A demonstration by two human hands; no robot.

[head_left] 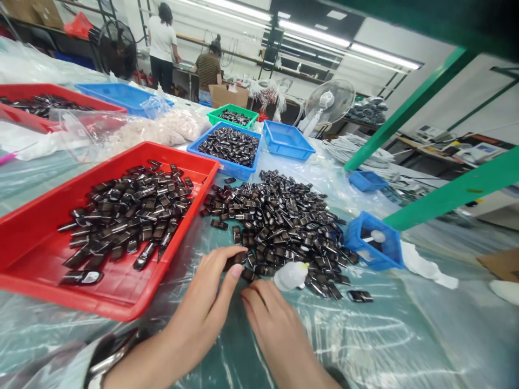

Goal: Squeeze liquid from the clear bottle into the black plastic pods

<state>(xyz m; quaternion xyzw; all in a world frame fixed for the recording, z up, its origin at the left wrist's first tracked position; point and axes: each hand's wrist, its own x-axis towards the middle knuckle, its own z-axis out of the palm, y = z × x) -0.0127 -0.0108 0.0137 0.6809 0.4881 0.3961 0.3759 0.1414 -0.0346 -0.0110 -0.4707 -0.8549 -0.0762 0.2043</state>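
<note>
A large pile of small glossy black plastic pieces (284,216) lies on the film-covered table in front of me. At its near edge, my left hand (211,292) has thumb and fingers closed around one small black plastic piece (235,260). Close beside it, my right hand (279,329) has its fingers curled inward; whatever they hold is hidden. Just beyond its knuckles is a small translucent squeeze bottle (290,276) with a yellowish tip, and I cannot tell whether the hand touches it. A red tray (36,259) with more black pieces stands on the left.
Behind the pile are a blue bin (239,170) and a green bin (211,116) of black pieces, plus another blue tray (287,148). A small blue box (393,254) stands right, near green metal posts (446,189). Two people (162,46) are in the background.
</note>
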